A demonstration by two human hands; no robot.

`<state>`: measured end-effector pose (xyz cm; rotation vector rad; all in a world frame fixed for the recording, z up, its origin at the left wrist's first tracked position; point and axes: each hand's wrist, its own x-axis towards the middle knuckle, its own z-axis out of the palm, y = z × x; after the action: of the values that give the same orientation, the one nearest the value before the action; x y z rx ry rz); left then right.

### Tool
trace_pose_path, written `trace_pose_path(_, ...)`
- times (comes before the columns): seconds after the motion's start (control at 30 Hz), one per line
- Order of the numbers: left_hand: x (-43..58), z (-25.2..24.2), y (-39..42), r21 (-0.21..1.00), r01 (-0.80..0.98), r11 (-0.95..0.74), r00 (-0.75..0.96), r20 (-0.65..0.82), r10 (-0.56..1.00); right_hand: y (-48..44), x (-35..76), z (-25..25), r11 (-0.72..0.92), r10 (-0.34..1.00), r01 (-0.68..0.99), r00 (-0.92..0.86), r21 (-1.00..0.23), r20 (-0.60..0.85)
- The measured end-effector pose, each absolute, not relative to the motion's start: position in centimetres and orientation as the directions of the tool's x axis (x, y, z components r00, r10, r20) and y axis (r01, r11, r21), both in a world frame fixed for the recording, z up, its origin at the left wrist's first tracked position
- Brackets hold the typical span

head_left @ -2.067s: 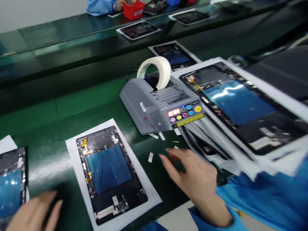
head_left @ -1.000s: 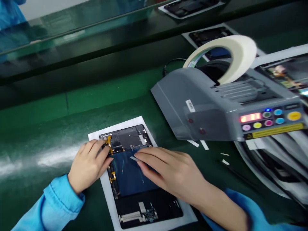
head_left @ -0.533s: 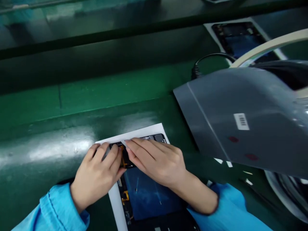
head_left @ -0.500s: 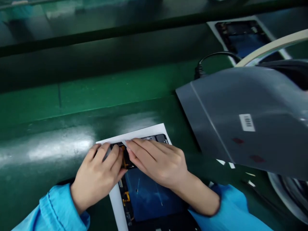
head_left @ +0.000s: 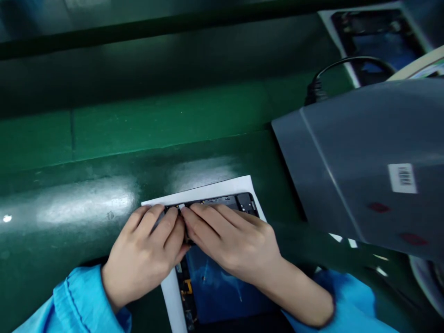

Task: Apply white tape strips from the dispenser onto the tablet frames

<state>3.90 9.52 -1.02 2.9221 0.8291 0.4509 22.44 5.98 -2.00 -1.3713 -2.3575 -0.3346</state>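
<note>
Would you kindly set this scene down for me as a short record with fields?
Left hand: over the upper left of the opened device
Right hand: beside the left hand, at a small white strip
Opened device: black with a blue area, on white paper
Gray machine: to the right, bearing a barcode label
Beyond: black cord; another device on a white sheet
Near machine: white scraps

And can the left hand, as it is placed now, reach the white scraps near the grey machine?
Probably not directly: the right hand lies between the left hand and the white scraps, so the left would need to go over or around it.
</note>
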Motion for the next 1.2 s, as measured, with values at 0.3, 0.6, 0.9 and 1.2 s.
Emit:
trace_pose_path(0.3, 3.9, -0.9, 9.5, 0.159, 0.509, -0.846, 0.801, 0.273, 0.533, 5.9, 22.1, -1.9, 0.469, 0.804, 0.883, -0.435, 0.018, 0.407)
trace_pose_path(0.6, 4.0, -0.7, 9.7, 0.171, 0.513, -0.841, 0.796, 0.272, 0.540, 5.7, 20.8, -1.0, 0.401, 0.868, 0.915, -0.393, 0.039, 0.302)
trace_pose_path(0.9, 3.6, -0.8, 9.9, 0.156, 0.500, -0.852, 0.819, 0.236, 0.523, 3.9, 20.9, -1.0, 0.437, 0.867, 0.899, -0.432, 0.038, 0.247)
trace_pose_path(1.2, 3.3, -0.9, 10.3, 0.049, 0.470, -0.881, 0.866, 0.166, 0.471, -5.7, 30.6, 0.2, 0.221, 0.855, 0.964, -0.118, -0.149, 0.505)
